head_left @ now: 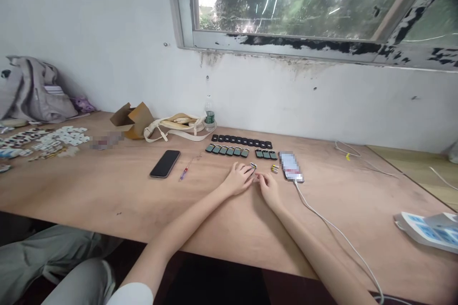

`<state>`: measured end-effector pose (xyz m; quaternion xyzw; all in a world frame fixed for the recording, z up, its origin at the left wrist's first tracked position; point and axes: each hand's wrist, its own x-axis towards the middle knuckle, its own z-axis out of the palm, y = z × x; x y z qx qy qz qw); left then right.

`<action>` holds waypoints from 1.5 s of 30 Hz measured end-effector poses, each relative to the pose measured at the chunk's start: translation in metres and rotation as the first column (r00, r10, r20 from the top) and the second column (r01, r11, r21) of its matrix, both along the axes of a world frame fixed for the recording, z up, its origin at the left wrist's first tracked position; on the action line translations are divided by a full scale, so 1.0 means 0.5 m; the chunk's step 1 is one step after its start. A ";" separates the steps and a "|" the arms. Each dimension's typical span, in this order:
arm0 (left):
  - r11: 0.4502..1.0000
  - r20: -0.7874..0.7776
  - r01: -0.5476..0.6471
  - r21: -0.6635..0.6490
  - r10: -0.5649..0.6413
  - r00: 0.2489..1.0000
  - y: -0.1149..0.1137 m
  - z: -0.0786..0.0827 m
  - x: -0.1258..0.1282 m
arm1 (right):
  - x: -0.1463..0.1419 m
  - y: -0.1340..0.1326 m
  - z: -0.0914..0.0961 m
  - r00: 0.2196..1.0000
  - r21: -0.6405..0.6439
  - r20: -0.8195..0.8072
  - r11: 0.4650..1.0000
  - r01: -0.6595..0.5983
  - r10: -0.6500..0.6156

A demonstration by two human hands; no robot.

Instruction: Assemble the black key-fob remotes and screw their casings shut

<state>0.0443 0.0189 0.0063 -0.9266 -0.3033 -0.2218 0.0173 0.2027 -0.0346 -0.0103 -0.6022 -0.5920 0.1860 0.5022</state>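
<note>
My left hand [239,178] lies on the table with its fingers curled over a small electronic device [253,166], which they partly hide. Right beside it, my right hand [269,189] has thumb and fingers pinched together near the device's edge; whatever is between them is too small to make out. A few small yellow-and-silver batteries [275,168] lie to the right of the hands. Behind them are several similar devices with grey screens [229,151], and another group of screened devices [265,154]. Farther back runs a row of black covers [243,140].
A black phone [165,164] and a thin screwdriver-like tool [184,172] lie left. A phone [291,167] with a white cable [332,224] is right. Behind stand a bottle [209,116], cloth bag [179,126] and cardboard box [138,121]. A power strip [429,231] sits far right.
</note>
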 end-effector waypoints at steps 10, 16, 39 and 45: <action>0.959 0.045 -0.285 -0.009 0.285 0.958 0.080 -0.022 0.103 | -0.009 -0.013 0.013 0.999 -0.005 0.039 1.000 -0.026 0.026; 0.965 0.130 -0.257 -0.053 0.262 0.956 0.111 -0.022 0.131 | -0.007 -0.012 0.016 0.999 0.054 -0.016 0.998 0.042 -0.041; 0.896 0.365 0.346 -0.280 -0.234 0.901 -0.028 -0.012 -0.048 | 0.059 -0.006 0.037 0.959 0.065 0.263 0.989 -0.130 0.109; 0.857 0.444 0.388 -0.338 -0.218 0.869 -0.044 -0.004 -0.102 | -0.008 -0.060 0.075 0.839 -0.079 0.286 0.884 -0.460 0.462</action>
